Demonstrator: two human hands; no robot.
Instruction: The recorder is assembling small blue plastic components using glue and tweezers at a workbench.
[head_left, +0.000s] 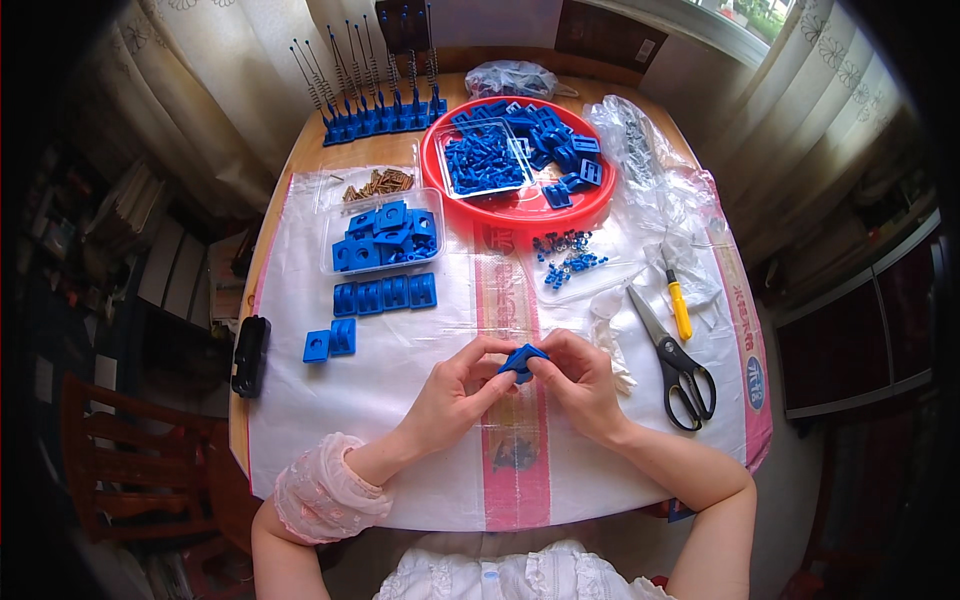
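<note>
Over the middle of the table, my left hand point(466, 385) and my right hand point(580, 388) meet on a blue plastic piece point(522, 359). Fingers and thumbs of both hands pinch it from either side, so part of it is hidden. To the left lie a blue square plate with a round hole point(316, 346) and a blue ridged block point(343, 337). Behind them a row of similar blue blocks point(384, 294) stands side by side. A clear plastic box point(327, 262) holds more blue square plates.
A red round tray point(440, 197) holds blue parts and a clear box. Brass-coloured pins point(378, 184), small blue-and-white parts point(572, 262), black-handled scissors point(676, 372), a yellow-handled screwdriver point(679, 304), and a black case point(250, 357) lie around. Blue stands with springs point(385, 122) fill the far left.
</note>
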